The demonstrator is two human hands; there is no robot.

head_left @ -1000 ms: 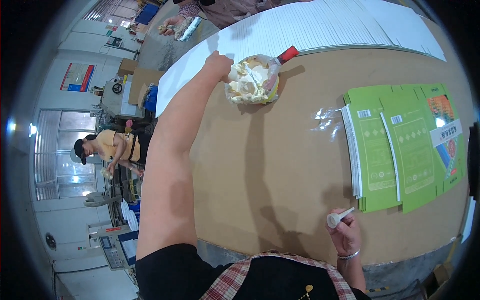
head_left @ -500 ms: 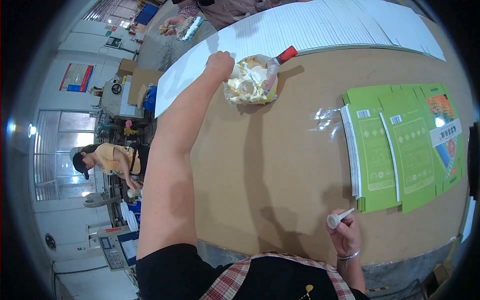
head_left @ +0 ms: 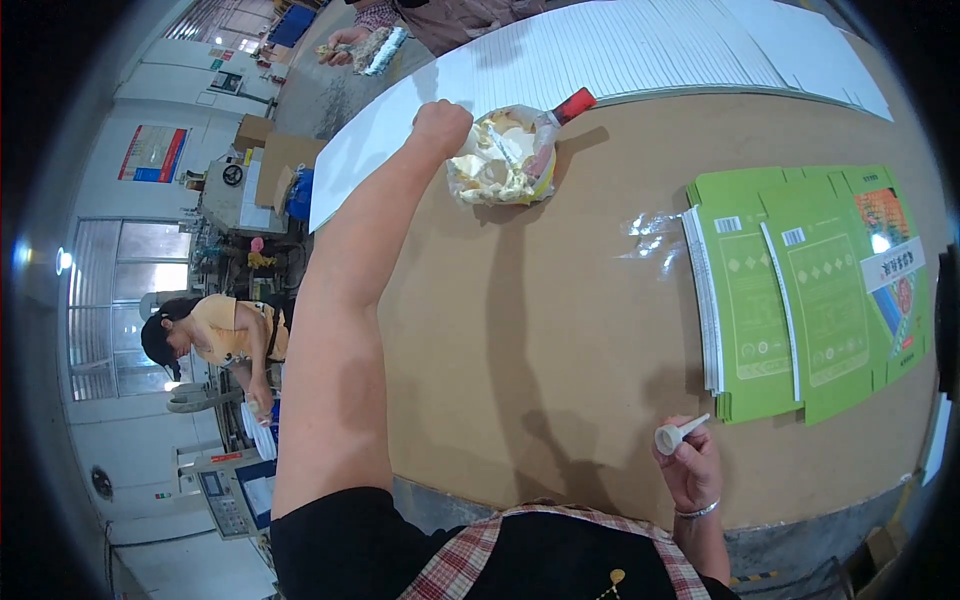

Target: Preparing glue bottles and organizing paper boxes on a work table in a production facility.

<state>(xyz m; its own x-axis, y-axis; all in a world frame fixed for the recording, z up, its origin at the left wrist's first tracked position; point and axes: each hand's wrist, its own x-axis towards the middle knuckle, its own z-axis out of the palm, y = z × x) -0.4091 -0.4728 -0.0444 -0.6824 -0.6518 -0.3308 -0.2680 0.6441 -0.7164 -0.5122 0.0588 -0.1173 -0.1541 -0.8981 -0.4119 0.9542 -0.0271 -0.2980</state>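
Note:
Stretched far forward, my left hand (head_left: 441, 128) is closed at the left rim of a plastic-lined tub (head_left: 473, 190). What its fingers hold, if anything, is hidden. Thick cream-white paste (head_left: 510, 140) fills much of the tub, and a red-handled tool (head_left: 574, 106) leans out over its far right side. Near the table's front edge my right hand (head_left: 690, 468) pinches a small white funnel-shaped nozzle cap (head_left: 670, 438), its thin spout pointing up and right. Just beyond that hand lies a stack of flat green printed cartons (head_left: 760, 300).
A long fanned row of white sheets (head_left: 640, 50) covers the far side of the brown table (head_left: 590, 320). Across it stands a person whose hand (head_left: 345, 45) holds a paste-coated roller (head_left: 378, 52). Another person (head_left: 220, 330) works beside machinery at the left.
My left hand has shifted slightly up and right at the tub. The right hand stays put with the nozzle cap. The person at the left has leaned and lowered an arm.

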